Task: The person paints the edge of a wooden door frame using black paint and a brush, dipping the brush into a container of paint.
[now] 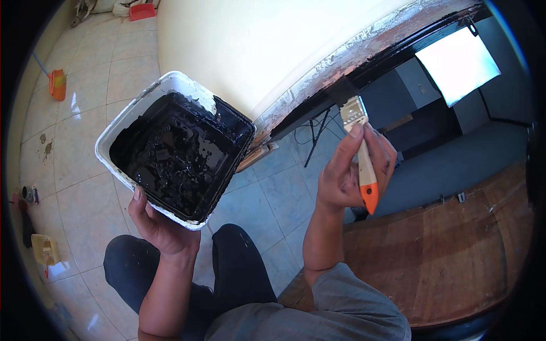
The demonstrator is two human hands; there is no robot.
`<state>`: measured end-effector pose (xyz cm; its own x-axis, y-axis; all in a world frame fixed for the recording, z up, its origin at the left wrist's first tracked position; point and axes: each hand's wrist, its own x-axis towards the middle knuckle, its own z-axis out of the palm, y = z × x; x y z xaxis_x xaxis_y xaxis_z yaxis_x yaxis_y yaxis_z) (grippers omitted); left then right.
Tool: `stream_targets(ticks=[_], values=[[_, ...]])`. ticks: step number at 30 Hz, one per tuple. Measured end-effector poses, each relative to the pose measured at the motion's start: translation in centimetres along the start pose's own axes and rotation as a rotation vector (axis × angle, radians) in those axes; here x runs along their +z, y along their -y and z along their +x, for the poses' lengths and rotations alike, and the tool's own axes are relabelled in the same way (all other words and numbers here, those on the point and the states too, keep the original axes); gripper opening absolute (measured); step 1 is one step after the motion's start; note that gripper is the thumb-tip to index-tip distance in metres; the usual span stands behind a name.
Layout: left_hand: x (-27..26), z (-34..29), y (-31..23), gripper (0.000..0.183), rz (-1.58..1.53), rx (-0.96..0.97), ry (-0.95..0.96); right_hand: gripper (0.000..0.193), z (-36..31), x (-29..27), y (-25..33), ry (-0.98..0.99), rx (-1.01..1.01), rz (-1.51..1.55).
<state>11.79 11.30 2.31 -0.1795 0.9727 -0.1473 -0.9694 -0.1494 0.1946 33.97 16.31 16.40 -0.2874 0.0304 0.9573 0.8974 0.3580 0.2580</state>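
My left hand (162, 224) is closed on the lower rim of a square white tub (183, 84), with its thumb over the edge and the other fingers hidden beneath. Thick, glossy black paint (176, 150) coats the tub's inside and one outer side. Between the thumb and fingers of my right hand (355, 165) is a paintbrush (365, 159) with a pale wooden handle and an orange end. Its metal ferrule is spattered, and the dark bristles lie against or very close to the black-painted frame (307, 116) along the wall edge; contact is hard to make out. Dark smudges mark my right fingers.
A cream wall (239, 45) rises ahead, its edge rough and paint-smeared. At right is a wooden door panel or board (432, 256). On the tiled floor (79, 199) are an orange broom (57, 85), a yellowish container (45, 250) and a red dustpan (142, 11).
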Motion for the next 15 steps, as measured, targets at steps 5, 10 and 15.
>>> stream_targets(ticks=[5, 10, 15], values=[[-0.3, 0.2, 0.1, 0.069, -0.008, -0.006, 0.018, 0.013, 1.6, -0.8, -0.2, -0.076, -0.071, -0.086], [0.1, 0.1, -0.4, 0.068, 0.013, 0.000, 0.021, 0.017, -4.6, -0.5, 2.2, 0.108, 0.017, -0.006], [-0.5, 0.1, 0.0, 0.069, -0.019, -0.017, 0.024, 0.017, -10.4, -2.3, 4.3, 0.235, 0.161, 0.093]])
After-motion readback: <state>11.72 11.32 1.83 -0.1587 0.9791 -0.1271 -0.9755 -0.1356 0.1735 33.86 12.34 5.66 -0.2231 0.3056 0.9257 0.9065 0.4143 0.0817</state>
